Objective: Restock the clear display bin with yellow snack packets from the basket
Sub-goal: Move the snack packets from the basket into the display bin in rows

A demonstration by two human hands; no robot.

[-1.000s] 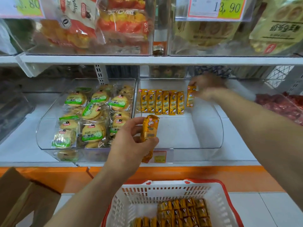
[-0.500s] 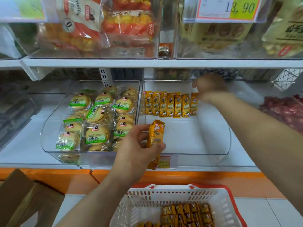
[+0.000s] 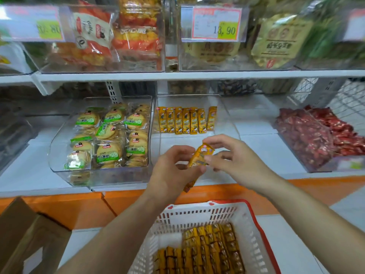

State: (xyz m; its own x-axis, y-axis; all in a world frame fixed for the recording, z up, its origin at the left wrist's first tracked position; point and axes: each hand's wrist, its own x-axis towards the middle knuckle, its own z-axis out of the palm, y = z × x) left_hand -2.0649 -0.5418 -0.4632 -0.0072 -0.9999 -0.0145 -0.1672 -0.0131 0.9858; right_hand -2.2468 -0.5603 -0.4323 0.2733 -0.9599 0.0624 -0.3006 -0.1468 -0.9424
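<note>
In the head view, the left hand point(image 3: 173, 171) gripped a small yellow foil snack packet point(image 3: 199, 157), its fingers curled round the lower half. The right hand point(image 3: 235, 163) pinched the packet's upper end between thumb and forefinger. The packet was tilted and held in the air near the centre of the picture, just in front of the clear plastic display bin point(image 3: 173, 141) on the white shelf point(image 3: 260, 155). At twelve o'clock from the hands, a row of yellow packets point(image 3: 183, 120) sat side by side at the back of that bin, the rightmost one slightly apart from the others. At six o'clock was a white slotted plastic basket with a red rim point(image 3: 197, 214), holding more yellow packets point(image 3: 209, 250) laid in rows. At ten o'clock a second clear bin point(image 3: 59, 147) held round biscuits in green-labelled wrappers point(image 3: 107, 135). At three o'clock lay red packets point(image 3: 316, 135), and at seven o'clock a brown cardboard box point(image 3: 23, 234).
</note>
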